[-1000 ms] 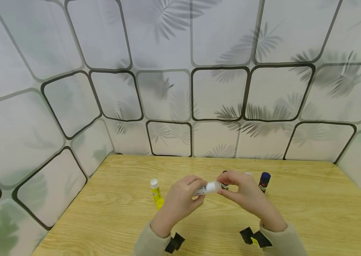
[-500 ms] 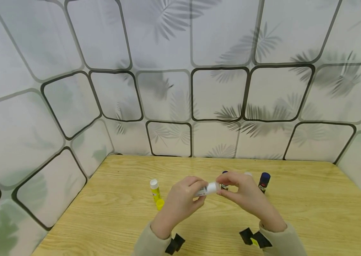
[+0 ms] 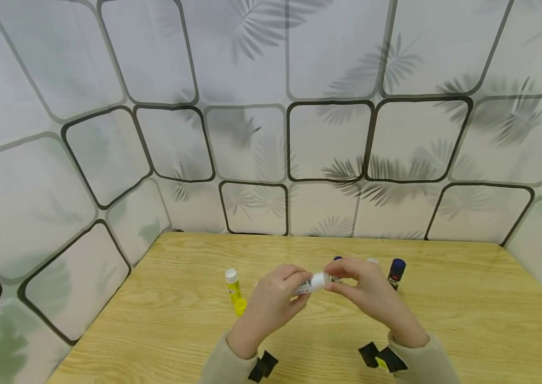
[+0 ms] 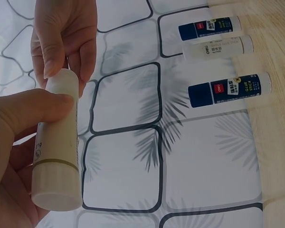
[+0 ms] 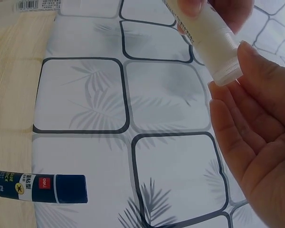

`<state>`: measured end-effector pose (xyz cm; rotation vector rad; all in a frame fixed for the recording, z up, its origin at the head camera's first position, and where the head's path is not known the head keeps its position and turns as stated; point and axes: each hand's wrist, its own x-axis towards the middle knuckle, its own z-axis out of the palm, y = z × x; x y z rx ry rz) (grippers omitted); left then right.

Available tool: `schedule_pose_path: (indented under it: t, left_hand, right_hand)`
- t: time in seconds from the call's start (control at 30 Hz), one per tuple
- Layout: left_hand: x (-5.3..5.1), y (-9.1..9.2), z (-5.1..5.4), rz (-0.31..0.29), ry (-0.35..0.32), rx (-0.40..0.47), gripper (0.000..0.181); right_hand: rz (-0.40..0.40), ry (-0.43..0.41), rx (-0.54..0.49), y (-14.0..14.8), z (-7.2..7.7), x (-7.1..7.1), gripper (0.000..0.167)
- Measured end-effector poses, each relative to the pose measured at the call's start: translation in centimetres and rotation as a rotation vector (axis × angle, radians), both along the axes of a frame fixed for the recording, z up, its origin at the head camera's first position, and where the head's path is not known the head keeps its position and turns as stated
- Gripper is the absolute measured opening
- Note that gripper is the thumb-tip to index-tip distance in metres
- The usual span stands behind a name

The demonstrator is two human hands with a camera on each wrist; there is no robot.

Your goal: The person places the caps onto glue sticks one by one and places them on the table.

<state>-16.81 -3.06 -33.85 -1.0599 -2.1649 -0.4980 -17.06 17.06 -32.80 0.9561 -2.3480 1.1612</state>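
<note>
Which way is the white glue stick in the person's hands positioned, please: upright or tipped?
Tipped: in the head view, the white glue stick slants nearly sideways from the left hand to the right hand.

Hands [image 3: 276,301] [image 3: 369,290] from above, wrist views apparently nearer

The held glue stick [image 3: 316,282] is milky white, with dark lettering and a thin olive band. At nine o'clock from it stands a yellow stick [image 3: 234,290] topped in white; at eight, a round piece [image 3: 240,306], plain yellow. The navy stick [image 3: 396,274] at three has a label patched red, white and yellow, while the pale stick [image 3: 373,261] near two looks whitish. I see cream sleeves [image 3: 229,361], yellowish wood grain on the table [image 3: 156,320], and at twelve a grey-white backdrop [image 3: 247,141], black-and-grey gridded, printed with grey fronds.
</note>
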Motion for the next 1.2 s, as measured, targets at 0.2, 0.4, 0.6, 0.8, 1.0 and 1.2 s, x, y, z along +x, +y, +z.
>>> schedule_pose_path:
  t: [0.2,0.4,0.6,0.8,1.0,1.2]
  left_hand:
    - [-0.01,0.00,0.05,-0.006,0.018,-0.006,0.025]
    - [0.01,0.00,0.14,-0.010,0.019,0.000,0.025]
    - [-0.03,-0.02,0.09,-0.013,0.030,-0.002,0.024]
    - [-0.08,-0.03,-0.01,-0.013,0.038,-0.007,0.024]
    - [-0.15,0.02,-0.11,-0.009,0.048,-0.004,0.023]
    - [-0.10,0.14,-0.22,-0.008,0.027,0.021,0.024]
  right_hand:
    - [0.015,0.013,-0.027,-0.01,0.02,-0.01,0.022]
    - [0.015,-0.001,-0.040,-0.17,0.09,0.11,0.020]
    - [0.007,-0.037,-0.044,-0.27,-0.02,0.11,0.019]
    - [0.002,-0.059,-0.034,-0.39,-0.01,0.17,0.017]
    - [-0.009,-0.079,-0.020,-0.39,-0.05,0.13,0.016]
    - [0.015,-0.074,-0.040,-0.26,0.01,0.09,0.015]
